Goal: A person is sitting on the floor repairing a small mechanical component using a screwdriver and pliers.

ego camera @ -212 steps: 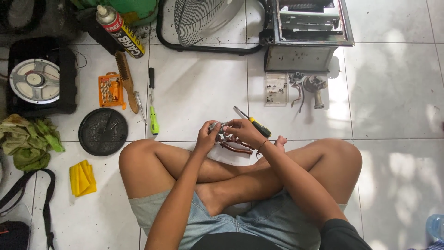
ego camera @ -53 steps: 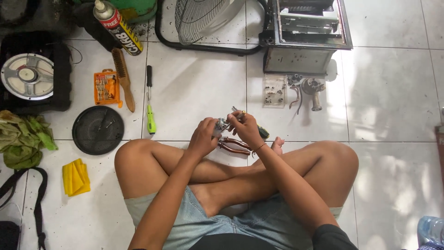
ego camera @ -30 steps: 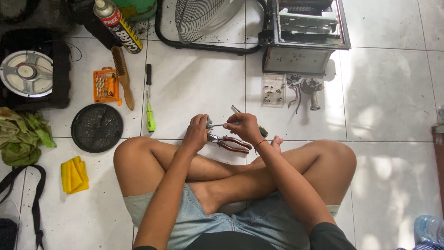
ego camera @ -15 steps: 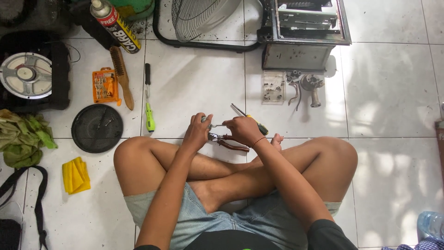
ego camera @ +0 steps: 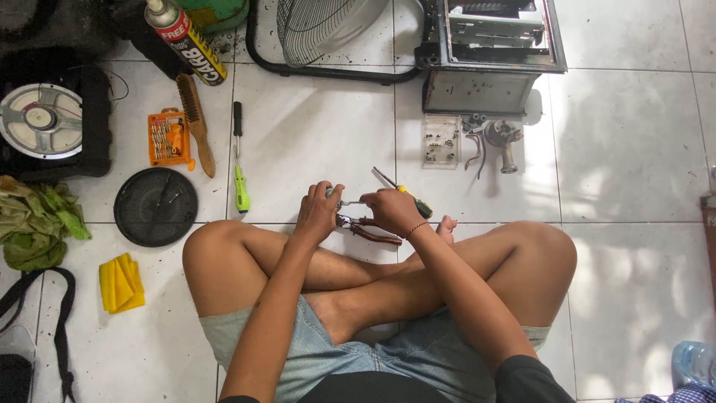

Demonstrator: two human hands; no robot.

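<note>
The left hand (ego camera: 317, 213) pinches 1 small metal part (ego camera: 337, 198) above the crossed legs, keeping it steady, while the right hand (ego camera: 389, 210) closes around it; red-handled pliers (ego camera: 367, 230) lie just below on the tiled floor (ego camera: 313, 142).

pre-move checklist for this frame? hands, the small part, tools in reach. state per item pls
1. Both hands in view: ok. Left hand and right hand meet above the floor tiles, in front of the crossed legs.
2. Grip on the small metal part: ok. It sits between the two hands, fingers of both on it.
3. What the part is, and its condition: cannot tell, too small.
4. Pliers in reach: ok, lying just below the hands.
5. Yellow-handled screwdriver in reach: ok, on the tile beside the right hand.
6. Green-handled screwdriver in reach: ok, on the floor left of the left hand.
</note>
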